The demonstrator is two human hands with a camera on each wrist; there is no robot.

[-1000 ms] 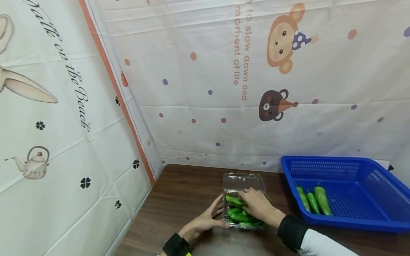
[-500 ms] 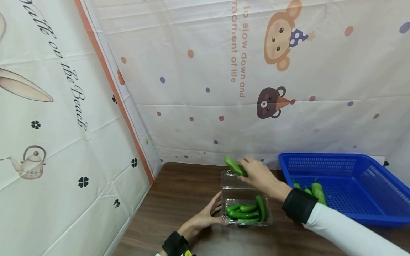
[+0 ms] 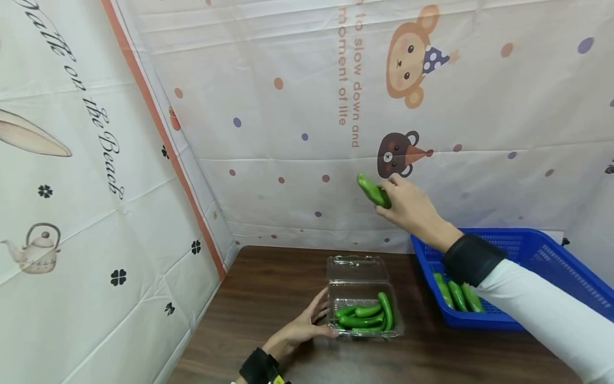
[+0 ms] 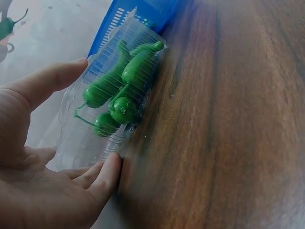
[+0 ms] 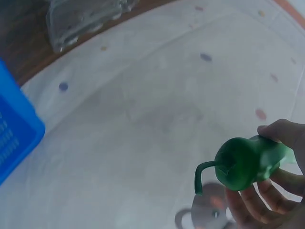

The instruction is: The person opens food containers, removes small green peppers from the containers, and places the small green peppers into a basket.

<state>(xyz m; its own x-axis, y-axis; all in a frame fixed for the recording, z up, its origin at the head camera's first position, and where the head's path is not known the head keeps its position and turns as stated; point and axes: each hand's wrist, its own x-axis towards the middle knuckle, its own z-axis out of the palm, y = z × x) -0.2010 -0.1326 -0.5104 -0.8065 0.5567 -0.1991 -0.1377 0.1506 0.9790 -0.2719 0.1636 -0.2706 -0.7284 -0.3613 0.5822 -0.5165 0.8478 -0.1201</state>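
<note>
My right hand (image 3: pixel 408 205) grips a long green chili pepper (image 3: pixel 373 191), raised high in front of the back cloth. In the right wrist view, the pepper's curved stem (image 5: pixel 204 174) points away from the fingers. A clear plastic clamshell box (image 3: pixel 352 290) stands on the table with its lid folded back. Several green peppers (image 3: pixel 361 321) lie in its near part. At the box's left side is my left hand (image 3: pixel 302 328), its thumb by the near corner. The left wrist view shows that hand's thumb and fingers spread, fairly straight, against the clear wall (image 4: pixel 71 129).
A blue perforated basket (image 3: pixel 542 250) stands to the right, partly hidden by my right arm, with several green peppers (image 3: pixel 458 296) at its left end. A printed cloth (image 3: pixel 288 202) hangs behind the brown wooden table (image 3: pixel 268 277), and another cloth (image 3: pixel 144 229) hangs at the left.
My right hand has taken a pepper out of the clear box and lifted it up, then slightly right. The left hand has stayed at the box.
</note>
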